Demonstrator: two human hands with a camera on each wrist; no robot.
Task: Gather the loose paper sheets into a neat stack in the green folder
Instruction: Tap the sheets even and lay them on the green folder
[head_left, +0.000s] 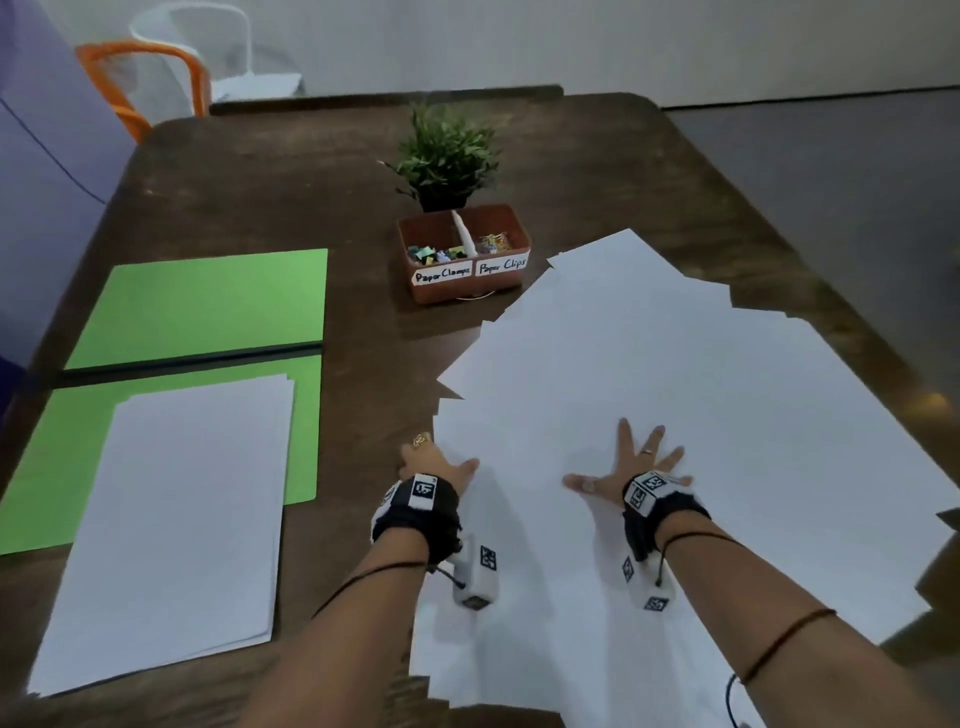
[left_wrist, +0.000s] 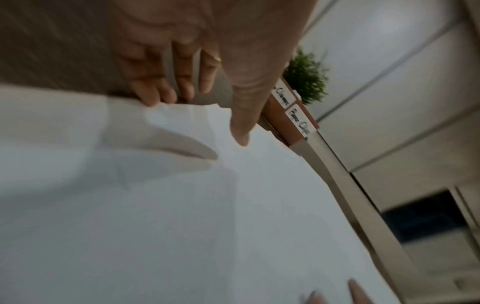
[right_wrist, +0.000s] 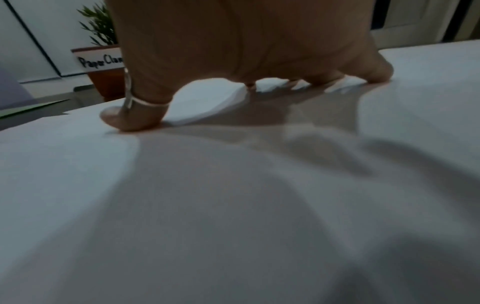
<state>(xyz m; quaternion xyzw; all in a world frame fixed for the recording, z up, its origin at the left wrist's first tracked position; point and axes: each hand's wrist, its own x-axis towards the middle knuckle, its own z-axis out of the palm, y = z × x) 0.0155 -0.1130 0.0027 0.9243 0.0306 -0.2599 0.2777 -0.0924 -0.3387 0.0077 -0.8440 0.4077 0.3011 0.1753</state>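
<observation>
The green folder lies open at the left of the table, and a squared white stack rests on its near half, overhanging the near edge. Several loose sheets fan out unevenly across the right side. My left hand is at their left edge. In the left wrist view, the left hand has its fingertips against the edge of the sheets and its thumb on top. My right hand lies flat with fingers spread, pressing on the sheets; the right wrist view shows the right hand bearing on its fingertips.
A brown box labelled Paper Clamps and Paper Clips stands mid-table, touching the far corner of the loose sheets. A small potted plant stands behind it. An orange chair is at the far left. Bare table lies beyond the folder.
</observation>
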